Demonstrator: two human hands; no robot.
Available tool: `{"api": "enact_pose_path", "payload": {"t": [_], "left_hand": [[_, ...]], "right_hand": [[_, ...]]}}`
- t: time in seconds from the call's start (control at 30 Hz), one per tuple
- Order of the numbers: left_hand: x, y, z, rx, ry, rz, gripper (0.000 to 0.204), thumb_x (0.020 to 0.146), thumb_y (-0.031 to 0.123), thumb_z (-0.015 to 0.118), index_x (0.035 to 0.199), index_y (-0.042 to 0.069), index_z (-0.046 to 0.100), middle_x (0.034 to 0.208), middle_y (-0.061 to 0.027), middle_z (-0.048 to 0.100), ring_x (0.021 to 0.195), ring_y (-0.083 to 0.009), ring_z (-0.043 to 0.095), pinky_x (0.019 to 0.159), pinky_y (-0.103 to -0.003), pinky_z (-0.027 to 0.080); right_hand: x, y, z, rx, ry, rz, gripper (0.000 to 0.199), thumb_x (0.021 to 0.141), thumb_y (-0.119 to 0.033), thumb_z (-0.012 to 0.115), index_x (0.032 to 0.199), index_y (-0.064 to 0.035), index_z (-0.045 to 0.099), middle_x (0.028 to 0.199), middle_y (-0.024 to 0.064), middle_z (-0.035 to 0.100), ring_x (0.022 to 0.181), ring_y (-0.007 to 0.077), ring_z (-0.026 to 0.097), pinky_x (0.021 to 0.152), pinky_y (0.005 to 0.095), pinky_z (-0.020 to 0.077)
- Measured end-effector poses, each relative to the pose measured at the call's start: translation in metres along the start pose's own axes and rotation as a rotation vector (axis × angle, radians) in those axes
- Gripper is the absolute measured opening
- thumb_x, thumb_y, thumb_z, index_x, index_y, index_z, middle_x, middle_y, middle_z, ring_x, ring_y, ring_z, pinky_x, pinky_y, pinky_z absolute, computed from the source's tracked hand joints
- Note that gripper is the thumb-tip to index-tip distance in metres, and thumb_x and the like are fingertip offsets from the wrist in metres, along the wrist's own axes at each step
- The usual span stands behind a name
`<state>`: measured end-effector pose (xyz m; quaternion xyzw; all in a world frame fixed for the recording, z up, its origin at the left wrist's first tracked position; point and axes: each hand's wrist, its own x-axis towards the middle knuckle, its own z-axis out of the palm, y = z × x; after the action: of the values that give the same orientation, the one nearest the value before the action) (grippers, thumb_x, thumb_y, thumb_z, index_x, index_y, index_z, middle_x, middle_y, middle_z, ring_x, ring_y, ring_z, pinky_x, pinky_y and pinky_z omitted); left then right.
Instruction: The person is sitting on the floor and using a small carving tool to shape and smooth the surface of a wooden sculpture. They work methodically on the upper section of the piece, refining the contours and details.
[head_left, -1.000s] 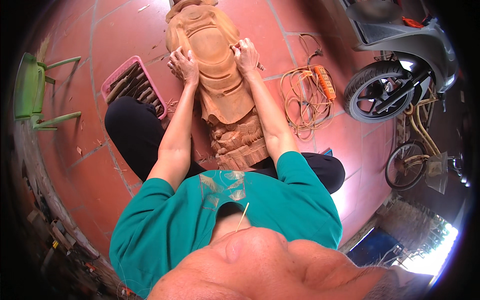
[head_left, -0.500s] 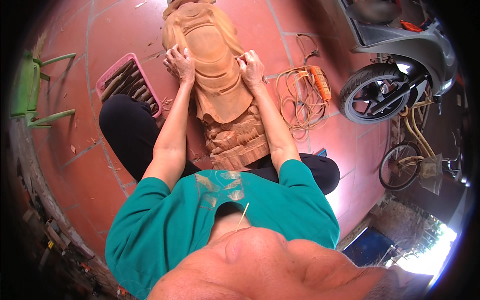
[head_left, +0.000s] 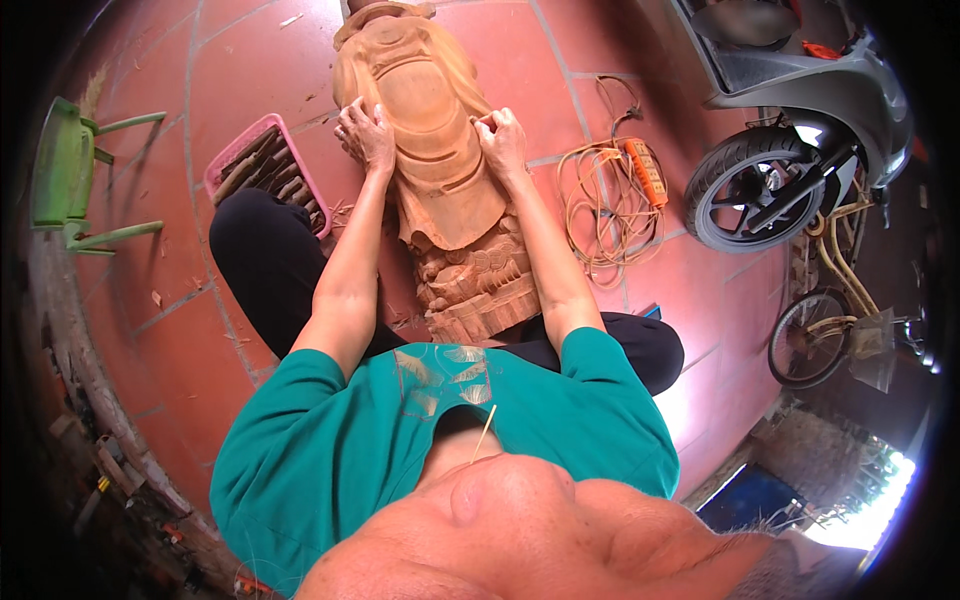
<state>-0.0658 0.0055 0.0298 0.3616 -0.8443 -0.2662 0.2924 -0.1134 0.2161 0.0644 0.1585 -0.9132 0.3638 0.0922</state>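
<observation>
A carved wooden statue point(head_left: 430, 150) is being supported on its back by the red tiled floor point(head_left: 240, 70), its base being turned toward the person and its head end away; it is presumably being laid so that the whole carved front can be reached from one seat. The black-trousered legs point(head_left: 265, 250) are being folded out to either side of the base, probably to give it room. The left hand point(head_left: 368, 138) is being rested along the statue's left edge, its fingers loosely bent and apart, perhaps as a brace. The right hand point(head_left: 502, 138) is being held at the opposite edge, thumb and forefinger together; whether anything is being pinched there cannot be told. Wooden-handled tools point(head_left: 262, 165) are being held side by side in a pink basket point(head_left: 308, 172), apparently for easy reach, while an orange power strip point(head_left: 646, 172) and a looped cable point(head_left: 607, 153) are being kept off to the right, apart from the carving
</observation>
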Motion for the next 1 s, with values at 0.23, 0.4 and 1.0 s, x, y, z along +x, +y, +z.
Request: {"api": "enact_pose_path", "payload": {"t": [0.23, 0.4, 1.0], "left_hand": [[-0.002, 0.006, -0.001, -0.010, -0.018, -0.001, 0.038, 0.089, 0.031, 0.065, 0.122, 0.014, 0.057, 0.124, -0.0148, 0.055, 0.112, -0.0381, 0.051, 0.093, -0.050, 0.044], [0.000, 0.000, 0.002, -0.015, -0.010, 0.015, 0.038, 0.088, 0.029, 0.066, 0.122, 0.015, 0.057, 0.123, -0.0110, 0.052, 0.113, -0.0368, 0.049, 0.091, -0.050, 0.045], [0.001, 0.000, 0.000, -0.022, 0.010, 0.031, 0.037, 0.088, 0.029, 0.066, 0.121, 0.013, 0.057, 0.120, -0.0145, 0.056, 0.110, -0.0371, 0.051, 0.094, -0.048, 0.043]], "right_hand": [[0.030, -0.009, 0.027, -0.052, 0.068, -0.033, 0.013, 0.083, -0.015, 0.069, 0.082, -0.0032, 0.063, 0.090, 0.0142, 0.059, 0.087, 0.0338, 0.061, 0.074, 0.0448, 0.0495], [0.037, -0.019, 0.037, -0.121, 0.125, -0.070, 0.019, 0.084, -0.022, 0.070, 0.081, -0.0048, 0.064, 0.088, 0.0149, 0.060, 0.084, 0.0362, 0.062, 0.072, 0.0473, 0.0493], [0.052, -0.026, 0.037, -0.131, 0.059, 0.022, 0.020, 0.085, -0.024, 0.070, 0.084, -0.0043, 0.065, 0.088, 0.0172, 0.063, 0.083, 0.0371, 0.063, 0.073, 0.0473, 0.0498]]}}
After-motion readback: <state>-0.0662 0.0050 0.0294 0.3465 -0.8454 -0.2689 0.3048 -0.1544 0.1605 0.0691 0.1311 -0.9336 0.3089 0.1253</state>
